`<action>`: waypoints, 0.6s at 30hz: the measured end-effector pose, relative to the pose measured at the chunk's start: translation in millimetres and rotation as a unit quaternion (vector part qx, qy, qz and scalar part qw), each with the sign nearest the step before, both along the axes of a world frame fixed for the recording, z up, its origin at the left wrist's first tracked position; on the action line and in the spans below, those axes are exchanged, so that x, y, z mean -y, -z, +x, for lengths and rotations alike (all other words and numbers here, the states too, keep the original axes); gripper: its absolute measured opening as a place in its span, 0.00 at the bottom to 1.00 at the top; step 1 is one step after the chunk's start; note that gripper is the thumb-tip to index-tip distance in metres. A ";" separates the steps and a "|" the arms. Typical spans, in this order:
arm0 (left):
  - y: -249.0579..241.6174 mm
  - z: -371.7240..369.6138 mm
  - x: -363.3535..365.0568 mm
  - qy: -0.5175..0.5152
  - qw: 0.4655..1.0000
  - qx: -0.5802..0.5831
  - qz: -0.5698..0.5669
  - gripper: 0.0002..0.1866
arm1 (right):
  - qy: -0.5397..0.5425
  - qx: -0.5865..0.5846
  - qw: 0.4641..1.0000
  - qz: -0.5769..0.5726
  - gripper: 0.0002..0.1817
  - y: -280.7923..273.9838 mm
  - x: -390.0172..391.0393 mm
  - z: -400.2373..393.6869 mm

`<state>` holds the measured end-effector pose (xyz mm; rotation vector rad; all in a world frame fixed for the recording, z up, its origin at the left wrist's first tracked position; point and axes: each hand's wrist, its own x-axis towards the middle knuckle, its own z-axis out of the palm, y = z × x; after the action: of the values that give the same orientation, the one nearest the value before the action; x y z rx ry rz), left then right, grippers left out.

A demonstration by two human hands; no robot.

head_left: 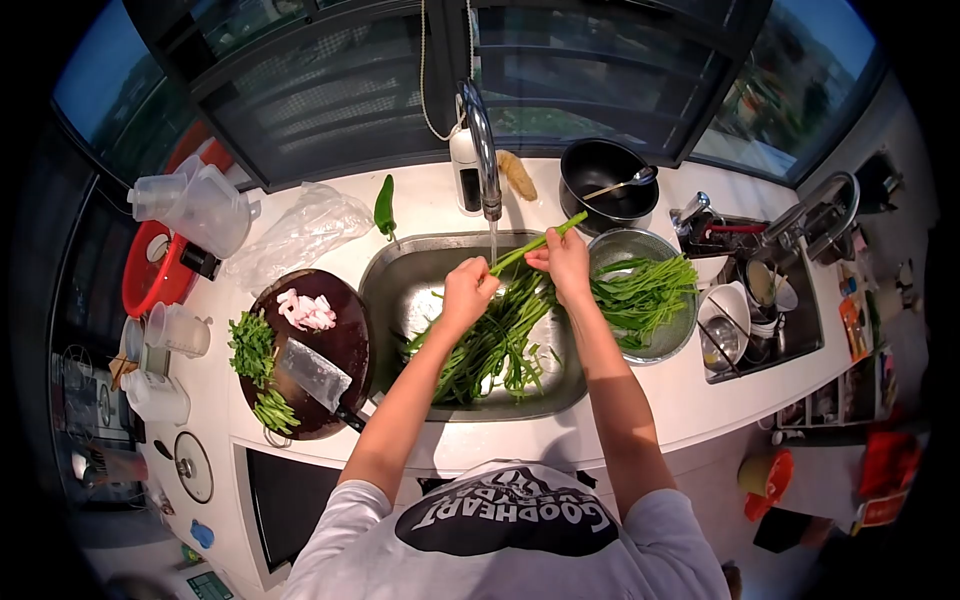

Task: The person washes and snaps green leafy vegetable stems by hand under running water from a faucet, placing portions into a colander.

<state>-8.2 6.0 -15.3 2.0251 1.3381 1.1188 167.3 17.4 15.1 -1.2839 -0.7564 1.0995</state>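
Note:
Both my hands are over the steel sink (pixel 510 410), gripping a long green vegetable stalk (pixel 517 256) stretched between them. My left hand (pixel 468 292) is closed on its lower left end. Higher up and to the right, my right hand (pixel 565 262) has its fingers wrapped round the same stalk. Water runs from the faucet (pixel 480 125) just behind the stalk. Beneath my hands lies a heap of leafy green stalks (pixel 500 335) in the sink. More cut greens (pixel 645 295) fill a round colander (pixel 668 350) right of the sink.
Left of the sink, a round cutting board (pixel 340 300) holds a cleaver (pixel 313 374), pale pink pieces (pixel 306 310) and chopped greens (pixel 252 348). Behind stand a green pepper (pixel 385 207), a white bottle (pixel 466 165) and a black pot (pixel 600 160). A second sink (pixel 790 350) holds dishes.

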 end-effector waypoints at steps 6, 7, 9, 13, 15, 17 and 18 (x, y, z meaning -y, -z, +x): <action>7.5 -18.8 4.3 -0.078 0.981 0.146 -0.103 0.06 | 0.043 0.017 0.999 -0.018 0.12 -6.6 2.8 13.6; 11.8 -16.2 3.2 -0.067 0.983 0.144 -0.093 0.06 | 0.035 0.041 0.998 -0.014 0.12 -11.3 4.7 13.0; 11.2 -9.6 2.4 -0.049 0.986 0.142 -0.070 0.06 | 0.014 0.077 0.997 -0.017 0.11 -13.5 3.9 7.1; -7.5 4.3 6.7 -0.013 0.998 -0.059 -0.024 0.08 | -0.010 0.092 0.996 0.000 0.11 -3.3 1.5 -6.3; -17.7 7.5 9.0 -0.006 0.994 -0.112 -0.005 0.07 | -0.001 0.119 0.993 0.025 0.12 1.3 1.1 -11.2; -24.0 9.7 10.2 -0.010 0.989 -0.144 0.021 0.07 | 0.008 0.128 0.991 0.044 0.13 2.9 2.1 -13.7; -25.2 9.7 9.8 -0.007 0.988 -0.149 0.034 0.07 | 0.004 0.132 0.990 0.043 0.13 3.5 1.7 -12.9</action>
<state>1.5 -3.8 9.9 2.3069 1.4752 0.9021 154.4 15.7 11.6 -1.3733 -0.9847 0.8905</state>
